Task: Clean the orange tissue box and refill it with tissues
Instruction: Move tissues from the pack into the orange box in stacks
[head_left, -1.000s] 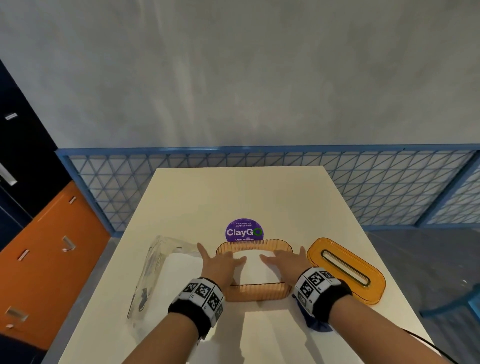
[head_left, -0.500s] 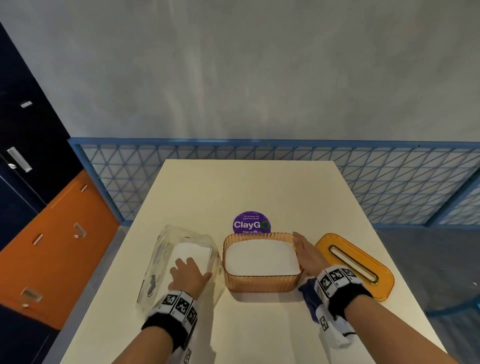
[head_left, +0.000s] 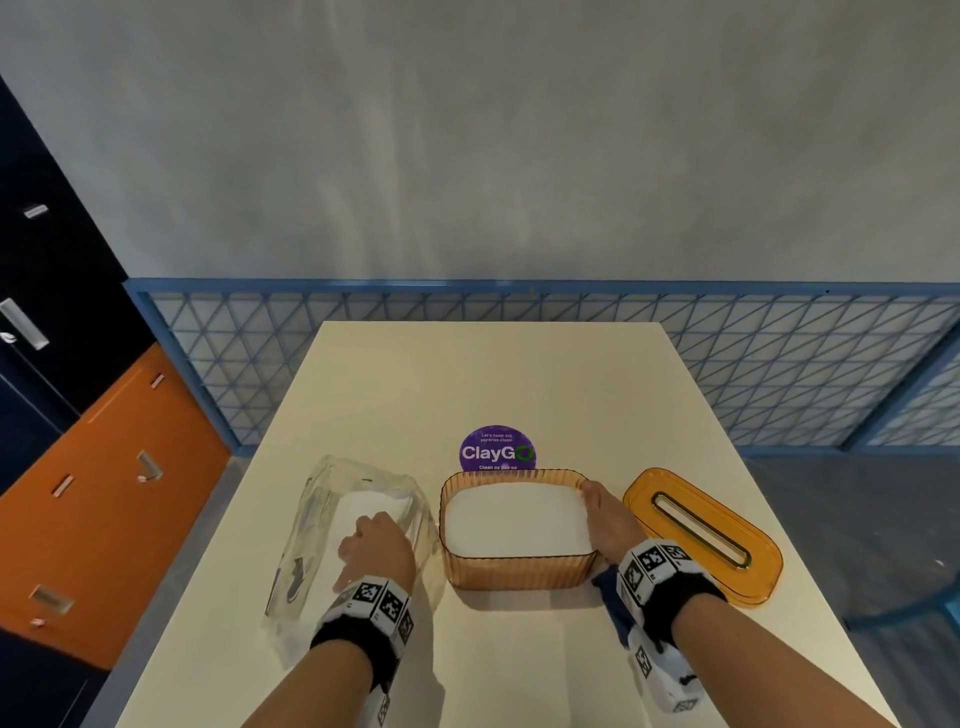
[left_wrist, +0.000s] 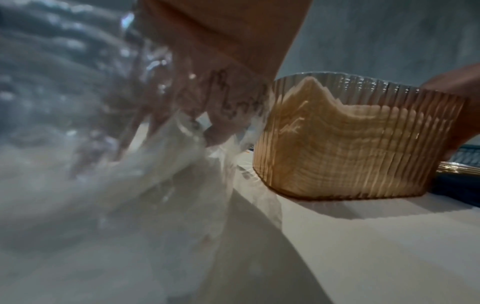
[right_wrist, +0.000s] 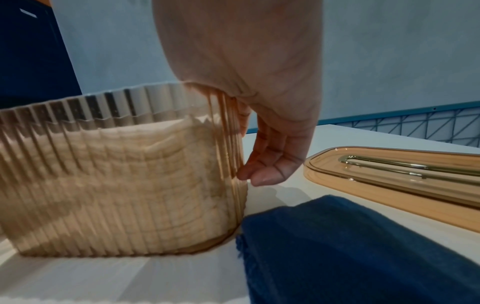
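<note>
Far half of table (head_left: 488, 374) bare, open for reach. Near half crowded: plastic bag (head_left: 332, 525) left, tissue box (head_left: 517, 571) centre, lid (head_left: 701, 535) right, blue cloth (right_wrist: 350, 246) in narrow box-lid gap. ClayGo sticker (head_left: 497, 450) flat, no obstacle.

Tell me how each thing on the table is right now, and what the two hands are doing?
orange tissue box: open, upright, filled with white tissues.
orange lid: off, flat beside the box.
clear plastic wrapper: crumpled, some tissues left inside.
blue cloth: lying beside the box.
left hand: on the wrapper.
right hand: touching the box's side.
</note>
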